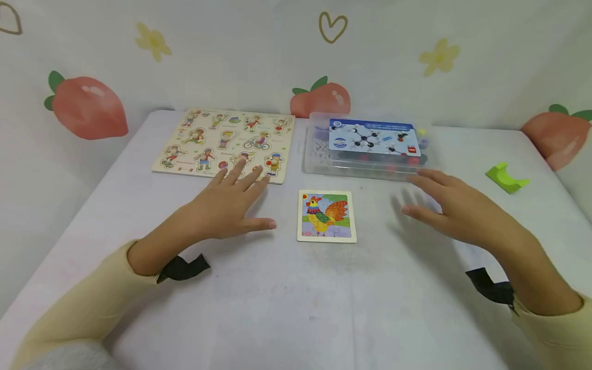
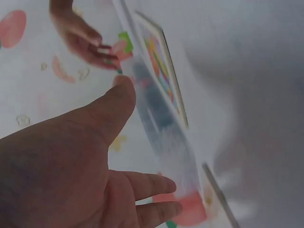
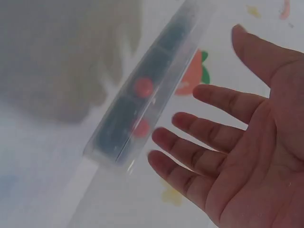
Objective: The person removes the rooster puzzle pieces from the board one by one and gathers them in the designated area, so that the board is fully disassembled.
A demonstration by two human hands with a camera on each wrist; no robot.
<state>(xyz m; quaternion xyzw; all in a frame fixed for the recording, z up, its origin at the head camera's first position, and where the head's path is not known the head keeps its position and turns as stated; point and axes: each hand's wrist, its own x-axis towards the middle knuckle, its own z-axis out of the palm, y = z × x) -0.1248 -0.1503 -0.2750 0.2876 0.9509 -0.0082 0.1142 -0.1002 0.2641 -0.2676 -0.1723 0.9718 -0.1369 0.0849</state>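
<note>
A small square jigsaw puzzle (image 1: pixel 326 216) with a rooster picture lies assembled in its pale frame at the table's middle. To its left my left hand (image 1: pixel 227 203) hovers with fingers spread, its fingertips overlapping the lower edge of a wooden peg puzzle (image 1: pixel 213 134) in the head view. My right hand (image 1: pixel 450 208), fingers extended and holding nothing, is over the table right of the rooster puzzle. Its fingertips come near the front right corner of a clear plastic case (image 1: pixel 361 169). In the right wrist view the palm and straight fingers show beside that case (image 3: pixel 142 99).
A blue card (image 1: pixel 374 137) with molecule models shows on the case, which contains small coloured parts. At the far right lies a bright green curved piece (image 1: pixel 507 178). A white curtain (image 1: pixel 240 56) printed with peaches hangs behind the white-covered table (image 1: pixel 287 308).
</note>
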